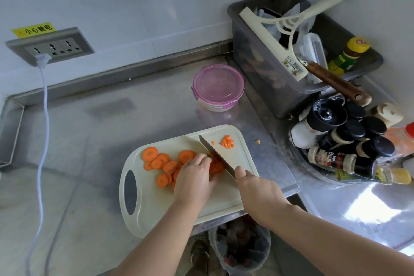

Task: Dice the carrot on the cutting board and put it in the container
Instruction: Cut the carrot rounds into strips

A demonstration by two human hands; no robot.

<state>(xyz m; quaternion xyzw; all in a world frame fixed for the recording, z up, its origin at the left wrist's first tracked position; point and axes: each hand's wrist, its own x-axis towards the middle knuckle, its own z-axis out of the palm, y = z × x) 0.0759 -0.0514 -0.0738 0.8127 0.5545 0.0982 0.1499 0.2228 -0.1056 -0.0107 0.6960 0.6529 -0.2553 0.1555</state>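
right hand (257, 190) tight round knife (221, 157), tip far-left; left hand (197, 177), fingers curled, on carrot slices (150, 154)

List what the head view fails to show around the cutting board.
- Knife handle: head view, wrapped inside the right hand.
- Carrot slices being cut: head view, mostly covered by the left hand.
- Container contents: head view, tinted pink lid obscures them.
- Spice jars: head view, labels mostly too small.
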